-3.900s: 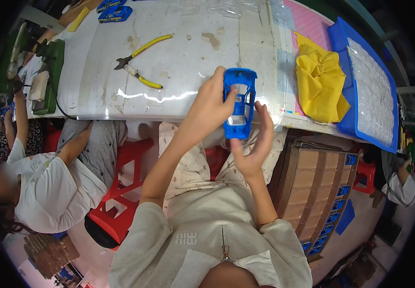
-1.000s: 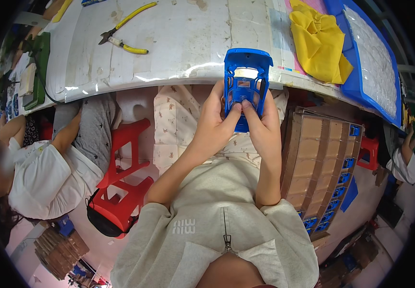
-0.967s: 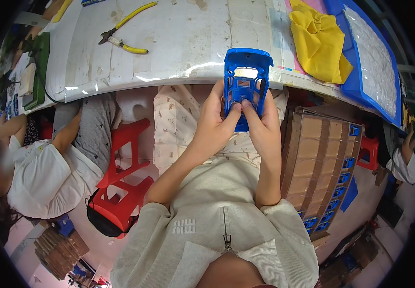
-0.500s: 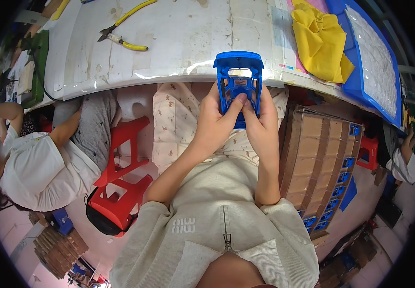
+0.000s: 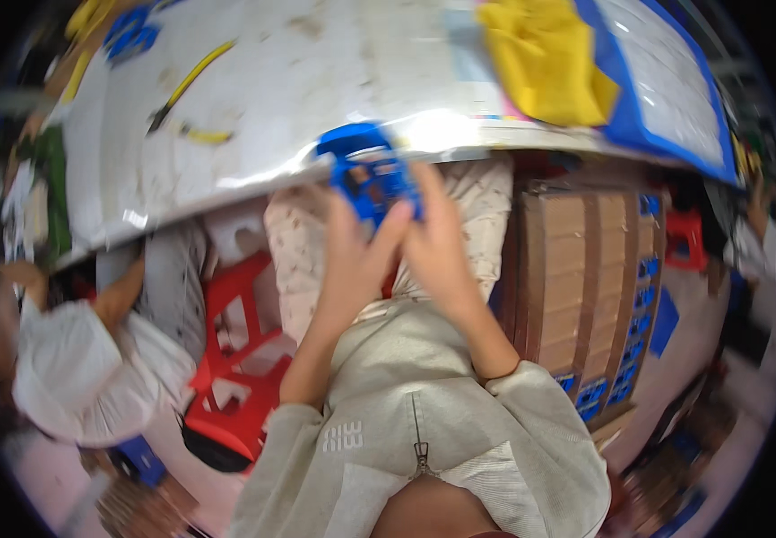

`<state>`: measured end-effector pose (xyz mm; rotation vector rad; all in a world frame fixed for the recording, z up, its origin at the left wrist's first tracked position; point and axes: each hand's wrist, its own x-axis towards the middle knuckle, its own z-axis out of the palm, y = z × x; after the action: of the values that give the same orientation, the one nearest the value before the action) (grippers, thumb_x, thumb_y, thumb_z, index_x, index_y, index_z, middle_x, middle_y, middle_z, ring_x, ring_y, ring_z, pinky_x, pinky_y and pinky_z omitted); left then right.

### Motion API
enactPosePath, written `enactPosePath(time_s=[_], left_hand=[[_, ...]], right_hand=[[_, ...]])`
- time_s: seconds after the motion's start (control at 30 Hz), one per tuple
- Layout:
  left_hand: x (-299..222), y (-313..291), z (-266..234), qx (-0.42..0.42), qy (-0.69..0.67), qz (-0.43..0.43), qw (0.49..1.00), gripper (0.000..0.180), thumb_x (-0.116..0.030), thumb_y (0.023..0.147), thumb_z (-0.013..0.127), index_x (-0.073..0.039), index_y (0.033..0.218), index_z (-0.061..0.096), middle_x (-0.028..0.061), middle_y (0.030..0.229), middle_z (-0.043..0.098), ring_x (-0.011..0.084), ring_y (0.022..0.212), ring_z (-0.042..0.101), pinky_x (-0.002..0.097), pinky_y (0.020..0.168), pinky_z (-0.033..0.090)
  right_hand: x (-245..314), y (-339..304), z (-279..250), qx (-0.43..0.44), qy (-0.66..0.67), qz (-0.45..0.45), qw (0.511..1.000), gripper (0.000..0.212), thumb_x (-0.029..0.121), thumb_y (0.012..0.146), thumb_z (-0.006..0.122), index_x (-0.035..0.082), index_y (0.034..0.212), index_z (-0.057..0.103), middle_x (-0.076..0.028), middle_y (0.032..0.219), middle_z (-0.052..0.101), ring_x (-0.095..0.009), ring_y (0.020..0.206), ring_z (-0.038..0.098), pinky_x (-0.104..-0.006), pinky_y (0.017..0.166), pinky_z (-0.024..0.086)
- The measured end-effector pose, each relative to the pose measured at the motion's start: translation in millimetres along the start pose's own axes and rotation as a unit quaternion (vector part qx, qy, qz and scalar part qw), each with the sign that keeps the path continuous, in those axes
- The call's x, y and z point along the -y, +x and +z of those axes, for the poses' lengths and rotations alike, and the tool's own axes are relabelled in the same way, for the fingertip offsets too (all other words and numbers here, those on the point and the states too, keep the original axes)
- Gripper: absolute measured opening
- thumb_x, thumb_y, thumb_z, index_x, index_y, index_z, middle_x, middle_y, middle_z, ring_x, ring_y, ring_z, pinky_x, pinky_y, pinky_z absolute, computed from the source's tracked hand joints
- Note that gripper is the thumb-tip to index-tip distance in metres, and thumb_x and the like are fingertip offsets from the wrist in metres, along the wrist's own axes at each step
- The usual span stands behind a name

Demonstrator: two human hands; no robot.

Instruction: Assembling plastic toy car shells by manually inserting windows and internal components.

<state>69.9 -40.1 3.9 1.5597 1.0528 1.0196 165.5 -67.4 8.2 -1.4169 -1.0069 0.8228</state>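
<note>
A blue plastic toy car body, with window openings through its middle, is held over my lap at the table's front edge. It is tilted to the left and smeared by motion. My left hand is closed on its left and near side. My right hand grips its right side, the thumbs coming together at the near end. On the white table beyond lie yellow-handled cutting pliers, to the left of the car body.
A yellow cloth and a blue tray with clear plastic lie at the table's right. Beside my right leg stands a partitioned cardboard box with several blue parts. On the left are a red stool and a seated person.
Both hands have moved left with the car body, which now tilts to the left. The view has shifted too, bringing blue parts at the table's far left into sight.
</note>
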Motion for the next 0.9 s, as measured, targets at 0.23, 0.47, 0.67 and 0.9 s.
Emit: enactPosePath(time_s=[0.23, 0.47, 0.67, 0.9], left_hand=[[46.2, 10.0, -95.2, -0.103, -0.05, -0.1, 0.988, 0.054, -0.01, 0.079, 0.063, 0.002, 0.125, 0.035, 0.0144, 0.108, 0.053, 0.0206, 0.096, 0.053, 0.0328, 0.084, 0.043], [91.6, 160.3, -317.9, -0.11, 0.46, -0.026, 0.881, 0.062, -0.05, 0.074, 0.066, 0.01, 0.088, 0.059, 0.0202, 0.082, 0.061, 0.0301, 0.075, 0.06, 0.041, 0.067, 0.046], [110.5, 217.0, -331.6, -0.19, 0.734, -0.092, 0.646, 0.062, -0.053, 0.075, 0.058, 0.006, 0.094, 0.061, 0.0219, 0.085, 0.062, 0.0372, 0.08, 0.061, 0.046, 0.066, 0.048], [9.7, 179.0, -182.9, -0.149, 0.484, 0.317, 0.802, 0.038, -0.023, 0.084, 0.058, 0.004, 0.111, 0.056, 0.0224, 0.11, 0.056, 0.0342, 0.104, 0.052, 0.0393, 0.092, 0.038]], right_hand=[[-3.8, -34.1, 48.1, 0.125, 0.016, -0.118, 0.985, 0.064, 0.012, 0.078, 0.059, -0.008, 0.129, 0.026, -0.025, 0.119, 0.035, -0.037, 0.106, 0.045, -0.039, 0.089, 0.039], [-50.7, -68.2, -53.1, -0.186, -0.121, -0.058, 0.973, 0.025, 0.001, 0.076, 0.052, 0.002, 0.1, 0.053, -0.013, 0.094, 0.052, -0.028, 0.089, 0.053, -0.0355, 0.077, 0.044], [-94.3, -230.1, -195.9, -0.486, -0.464, 0.153, 0.724, 0.026, 0.003, 0.071, 0.05, -0.005, 0.095, 0.052, -0.026, 0.09, 0.054, -0.04, 0.088, 0.053, -0.0443, 0.078, 0.043], [-135.5, -341.4, -238.9, -0.439, -0.542, 0.407, 0.59, 0.041, 0.023, 0.077, 0.059, -0.001, 0.109, 0.049, -0.029, 0.105, 0.052, -0.042, 0.095, 0.053, -0.0452, 0.082, 0.043]])
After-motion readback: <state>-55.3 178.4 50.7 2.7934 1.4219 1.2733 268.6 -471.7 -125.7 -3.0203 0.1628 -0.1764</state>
